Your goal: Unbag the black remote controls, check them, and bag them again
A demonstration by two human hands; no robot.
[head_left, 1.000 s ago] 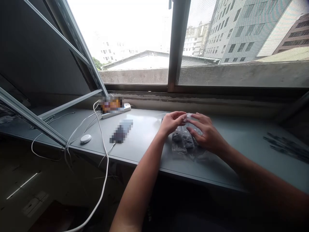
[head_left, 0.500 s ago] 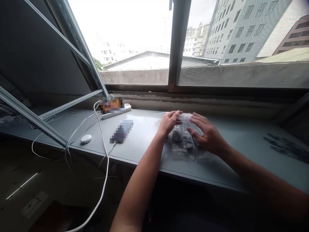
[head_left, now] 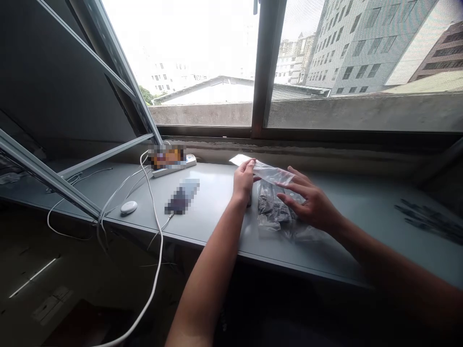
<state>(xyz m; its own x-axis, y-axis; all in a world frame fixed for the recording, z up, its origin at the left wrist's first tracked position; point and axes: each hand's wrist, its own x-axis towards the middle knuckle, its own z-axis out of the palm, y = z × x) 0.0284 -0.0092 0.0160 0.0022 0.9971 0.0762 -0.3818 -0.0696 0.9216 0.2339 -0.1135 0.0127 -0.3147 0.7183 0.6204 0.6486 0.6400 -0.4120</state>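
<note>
My left hand (head_left: 244, 182) is closed on a clear plastic bag (head_left: 269, 172), pinching it between thumb and fingers. The bag's pale end sticks out to the left past the fingertips, and its film stretches across to the right. At that right end is my right hand (head_left: 314, 200), its fingers extended and its thumb apart; the fingertips meet the film. Beneath both hands, clear plastic packets (head_left: 269, 207) with dark grey contents lie on the grey table (head_left: 217, 212). What those contents are I cannot make out. The right hand partly covers the packets.
To the left lie a blurred-out phone-like object (head_left: 183, 196) on a cable, a small white rounded case (head_left: 129, 207) and a white power strip (head_left: 175, 167). A white cable (head_left: 159, 241) hangs over the table's front edge. A metal frame (head_left: 125, 82) leans at left; dark items (head_left: 430, 219) lie far right.
My left hand has shifted slightly left, drawing the plastic bag out longer between the hands and above the packets. My right hand has hardly moved.
</note>
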